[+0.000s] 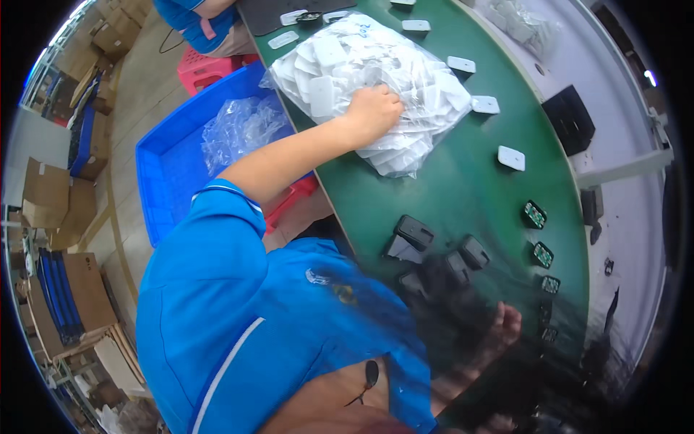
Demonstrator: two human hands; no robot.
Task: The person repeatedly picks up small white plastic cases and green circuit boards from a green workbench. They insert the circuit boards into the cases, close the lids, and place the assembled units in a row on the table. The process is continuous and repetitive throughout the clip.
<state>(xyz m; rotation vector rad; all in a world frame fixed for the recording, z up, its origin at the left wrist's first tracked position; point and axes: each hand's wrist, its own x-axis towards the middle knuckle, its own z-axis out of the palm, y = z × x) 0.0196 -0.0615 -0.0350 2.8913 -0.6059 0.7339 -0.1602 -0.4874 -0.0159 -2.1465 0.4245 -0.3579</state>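
Note:
At the far side of the green table lies a clear plastic bag (426,90) full of flat white plastic covers. My left hand (374,116) is closed on top of the bag, its fingers curled into the film. My right hand (508,322) is near the table's right part, with its fingers curled. Dark blurred strands hide part of it, and I cannot make out what is in it, if anything. Nearest to it are several black plastic housings (416,231), partly covered by the same strands.
Along the right edge stand small boxes with white tops (511,158) and open housings with green circuit boards (534,214). A blue tray (163,173) holding crumpled clear film sits left of the table (463,195). Beyond it are a red stool (206,71) and another person's blue sleeve (177,22).

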